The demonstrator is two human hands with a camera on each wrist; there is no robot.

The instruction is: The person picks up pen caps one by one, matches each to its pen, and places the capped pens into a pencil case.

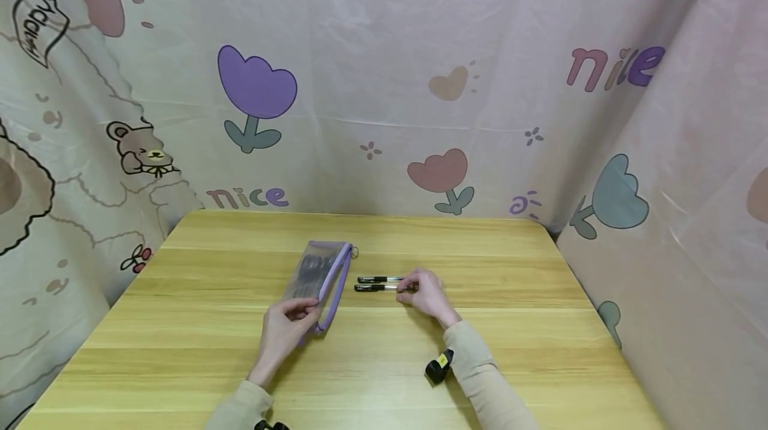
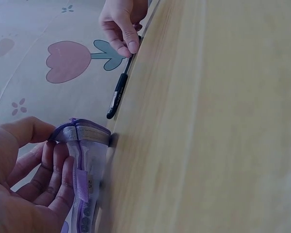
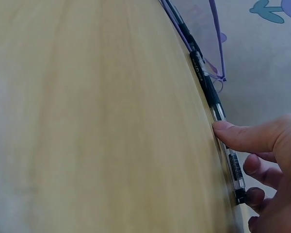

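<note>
My left hand (image 1: 283,331) pinches the near edge of a see-through pencil case (image 1: 311,271) with purple trim. Its long zip side gapes open to the right, and dark pens show through the mesh. Just right of the case, two black-and-clear gel pens lie side by side: a far pen (image 1: 373,279) and a near pen (image 1: 371,288). My right hand (image 1: 427,295) holds the near pen by its right part, thumb against the clear barrel in the right wrist view. That pen (image 3: 205,80) lies along the tabletop, cap towards the case. The hand partly covers both pens.
Wrist cameras are strapped on both arms; the right one (image 1: 440,367) hangs close over the wooden table (image 1: 480,250). A printed curtain (image 1: 360,83) with flowers and bears hangs behind the table and along both sides.
</note>
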